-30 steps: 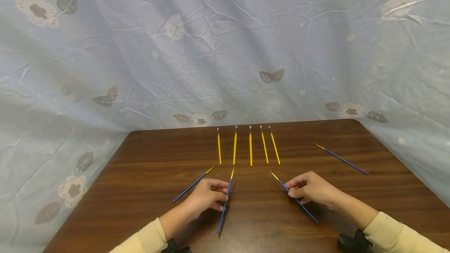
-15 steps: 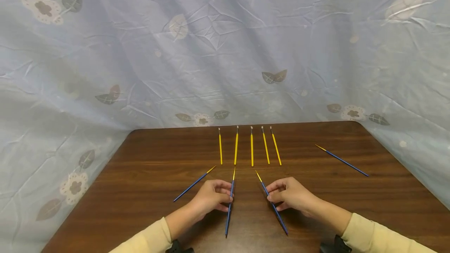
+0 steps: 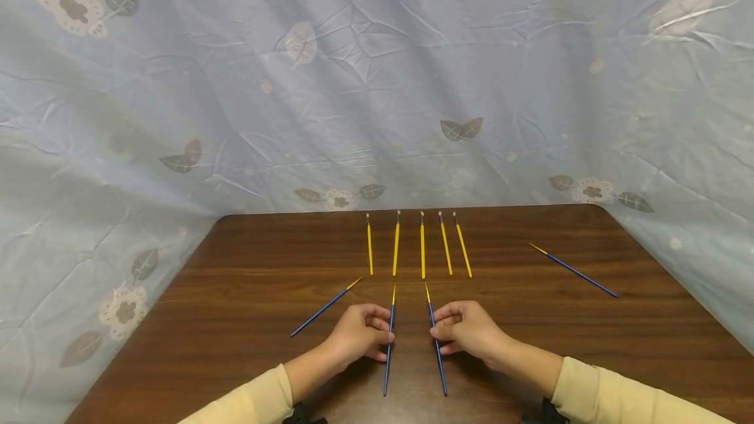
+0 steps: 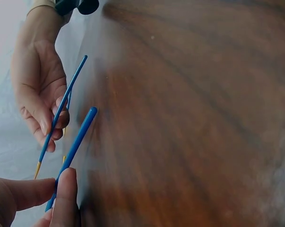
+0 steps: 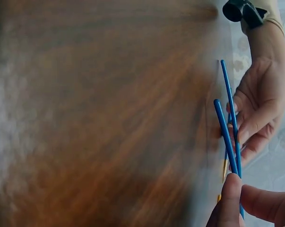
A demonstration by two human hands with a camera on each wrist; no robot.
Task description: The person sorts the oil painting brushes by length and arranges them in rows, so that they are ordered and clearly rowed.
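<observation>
Pinching a slim blue paintbrush (image 3: 387, 365) between thumb and fingers, the left hand (image 3: 359, 334) works near the middle of the bench (image 3: 253, 254), while the right hand (image 3: 471, 332) grips a matching paintbrush (image 3: 440, 362) the same way just across from it. Both held brushes point their golden bristle ends away from the person, and they draw closer toward those tips without touching; whether their handle ends meet the wood cannot be told. A third blue brush (image 3: 326, 307) lies slanted beside the left hand, its tip angled toward the yellow row, and a fourth blue brush (image 3: 574, 271) lies well apart at the right, tip up and to the left. Beyond the hands, five yellow brushes (image 3: 422, 250) stand out in a row on the bench, lying side by side with pale tips toward the far edge, the two rightmost leaning slightly. Any lettering on the handles is too small to read. Behind hangs a grey-blue cloth (image 3: 235, 84) printed with flowers and leaves. Cream sleeves (image 3: 265, 398) cover the forearms, with a black device (image 4: 76, 5) at each wrist.
</observation>
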